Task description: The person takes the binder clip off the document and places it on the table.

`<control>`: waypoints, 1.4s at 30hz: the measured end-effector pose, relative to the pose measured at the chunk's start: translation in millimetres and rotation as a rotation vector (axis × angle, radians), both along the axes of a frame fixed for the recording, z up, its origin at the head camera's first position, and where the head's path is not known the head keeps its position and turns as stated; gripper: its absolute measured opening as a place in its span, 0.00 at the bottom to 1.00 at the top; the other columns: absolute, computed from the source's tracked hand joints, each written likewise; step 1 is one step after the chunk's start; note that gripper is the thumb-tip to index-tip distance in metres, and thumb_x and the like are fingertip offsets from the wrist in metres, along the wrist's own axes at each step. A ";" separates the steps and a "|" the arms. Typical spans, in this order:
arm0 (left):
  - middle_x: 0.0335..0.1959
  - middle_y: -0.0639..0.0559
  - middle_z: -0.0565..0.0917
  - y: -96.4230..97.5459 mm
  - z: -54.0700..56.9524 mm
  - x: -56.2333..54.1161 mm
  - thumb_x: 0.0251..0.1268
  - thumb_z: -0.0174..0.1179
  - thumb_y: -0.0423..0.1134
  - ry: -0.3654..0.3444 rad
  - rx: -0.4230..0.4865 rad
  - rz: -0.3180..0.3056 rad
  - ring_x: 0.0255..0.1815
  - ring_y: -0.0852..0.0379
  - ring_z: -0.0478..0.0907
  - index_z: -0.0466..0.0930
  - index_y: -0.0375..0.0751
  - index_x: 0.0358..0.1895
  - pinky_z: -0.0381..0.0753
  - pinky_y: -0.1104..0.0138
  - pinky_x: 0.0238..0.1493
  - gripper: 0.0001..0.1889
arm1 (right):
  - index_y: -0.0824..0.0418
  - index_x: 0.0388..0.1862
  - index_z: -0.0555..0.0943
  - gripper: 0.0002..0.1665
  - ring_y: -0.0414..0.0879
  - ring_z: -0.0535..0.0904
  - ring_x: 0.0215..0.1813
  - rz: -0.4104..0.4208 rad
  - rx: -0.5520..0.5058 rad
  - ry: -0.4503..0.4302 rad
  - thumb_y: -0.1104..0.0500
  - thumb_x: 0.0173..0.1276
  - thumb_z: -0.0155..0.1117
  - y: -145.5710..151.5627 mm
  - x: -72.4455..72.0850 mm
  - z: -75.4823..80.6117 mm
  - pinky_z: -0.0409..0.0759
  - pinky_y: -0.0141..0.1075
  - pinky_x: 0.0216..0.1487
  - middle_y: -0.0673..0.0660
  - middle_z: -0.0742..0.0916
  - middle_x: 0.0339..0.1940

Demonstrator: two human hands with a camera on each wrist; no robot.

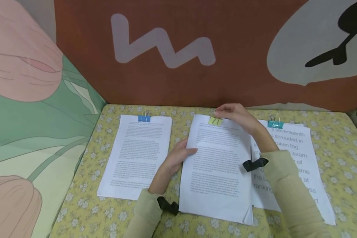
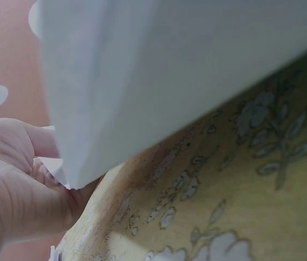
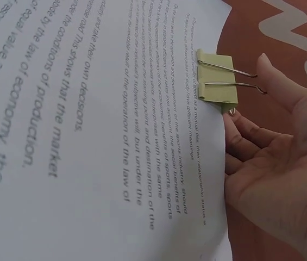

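A yellow binder clip (image 1: 215, 120) sits on the top edge of the middle stack of printed paper (image 1: 214, 158). My right hand (image 1: 236, 115) pinches this clip; in the right wrist view, the thumb (image 3: 278, 81) is at the ends of its wire handles while the other fingers lie behind the paper's top edge. With thumb on the front and fingers behind, my left hand (image 1: 177, 157) grips the stack's left edge. Seen from the left wrist, the paper (image 2: 142, 70) stands tilted up off the flowered cloth.
To the left lies a paper stack (image 1: 137, 155) with a blue binder clip (image 1: 144, 118). On the right, large-print sheets (image 1: 307, 165) carry a teal binder clip (image 1: 275, 124), partly covered by my right arm. A brown patterned wall (image 1: 166, 86) rises behind the flowered table (image 1: 83, 198).
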State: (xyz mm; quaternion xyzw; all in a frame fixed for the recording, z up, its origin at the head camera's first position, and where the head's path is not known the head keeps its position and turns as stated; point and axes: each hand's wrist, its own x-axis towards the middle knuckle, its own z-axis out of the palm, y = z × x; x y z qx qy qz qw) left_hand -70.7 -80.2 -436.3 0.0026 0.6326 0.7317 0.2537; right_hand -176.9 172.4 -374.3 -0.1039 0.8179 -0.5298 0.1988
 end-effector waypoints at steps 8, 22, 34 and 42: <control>0.60 0.39 0.83 -0.5 -1.1 -2.1 0.74 0.52 0.26 0.011 0.014 -0.008 0.55 0.47 0.84 0.69 0.35 0.75 0.81 0.58 0.60 0.27 | 0.70 0.60 0.80 0.26 0.50 0.71 0.59 -0.039 -0.024 -0.011 0.50 0.76 0.66 -5.4 -0.1 2.1 0.64 0.50 0.67 0.55 0.85 0.50; 0.60 0.38 0.83 -0.4 1.9 -0.8 0.74 0.52 0.25 0.001 0.014 -0.005 0.54 0.47 0.84 0.69 0.34 0.75 0.81 0.58 0.60 0.27 | 0.69 0.60 0.84 0.28 0.50 0.77 0.60 -0.140 -0.008 0.080 0.49 0.73 0.70 -12.9 1.5 2.6 0.72 0.47 0.64 0.60 0.87 0.56; 0.61 0.38 0.82 -3.0 -0.9 -0.2 0.74 0.51 0.25 -0.020 0.023 0.017 0.54 0.47 0.84 0.68 0.33 0.75 0.80 0.58 0.62 0.27 | 0.70 0.51 0.85 0.16 0.41 0.81 0.39 -0.391 -0.345 0.408 0.58 0.72 0.72 -15.1 7.4 31.1 0.85 0.29 0.37 0.48 0.87 0.38; 0.62 0.39 0.82 -10.2 1.9 -3.6 0.75 0.51 0.27 -0.011 -0.009 0.064 0.54 0.48 0.84 0.66 0.35 0.77 0.80 0.58 0.61 0.28 | 0.65 0.51 0.85 0.14 0.43 0.83 0.38 -0.425 -0.509 0.314 0.60 0.70 0.73 -6.7 15.3 35.3 0.87 0.32 0.35 0.52 0.87 0.40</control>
